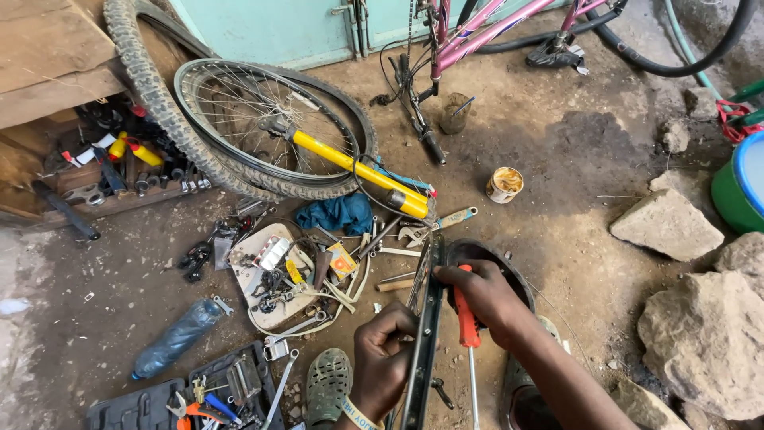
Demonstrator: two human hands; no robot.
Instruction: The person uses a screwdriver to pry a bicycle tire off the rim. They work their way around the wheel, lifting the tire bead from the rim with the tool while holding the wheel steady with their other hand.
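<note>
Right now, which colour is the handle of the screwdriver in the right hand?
Red-orange; the screwdriver in the right hand shows best in the head view.

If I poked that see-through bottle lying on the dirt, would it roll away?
Probably, a little. The plastic bottle lies on its side and is round, so it could roll. It looks crumpled and likely light, so the rough ground may stop it quickly.

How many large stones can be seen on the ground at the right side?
4 at least. One flat stone lies near the green tub; one at the right edge; the biggest below it; one at the bottom. Smaller stones lie farther back, and others may be hidden.
</note>
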